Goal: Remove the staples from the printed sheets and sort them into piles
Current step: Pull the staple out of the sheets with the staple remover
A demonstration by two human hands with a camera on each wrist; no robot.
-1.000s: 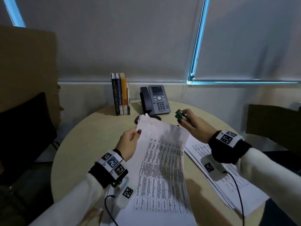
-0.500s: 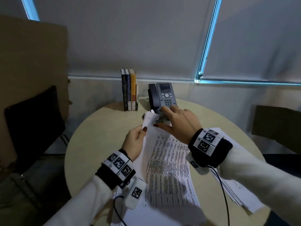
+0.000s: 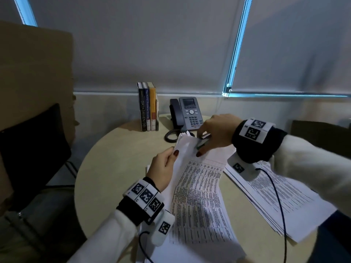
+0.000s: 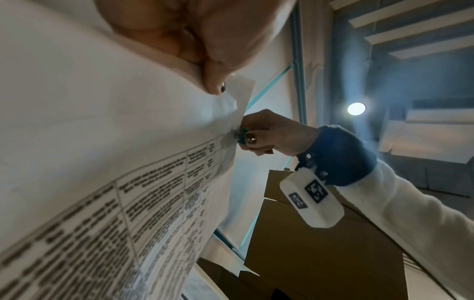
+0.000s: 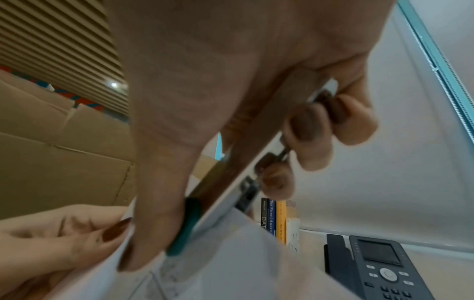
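The left hand (image 3: 163, 168) pinches the far left edge of the sheets (image 3: 197, 196) and lifts that end off the worktop (image 3: 117, 162). The near end of the sheets lies flat toward the person. So the long side of the sheets runs from near to far, and the far corner is the high one.

The right hand (image 3: 214, 133) is curled round a green staple remover (image 3: 202, 144). The tool's tip sits right on that far corner, just to the right of the left thumb. The right hand is the closer one to the corner. The staple itself is too small to see.

I think the next move is to pull the staple out, away from the corner, while the left hand holds tight.

A second pile (image 3: 284, 202) lies flat on the right, near the right arm.
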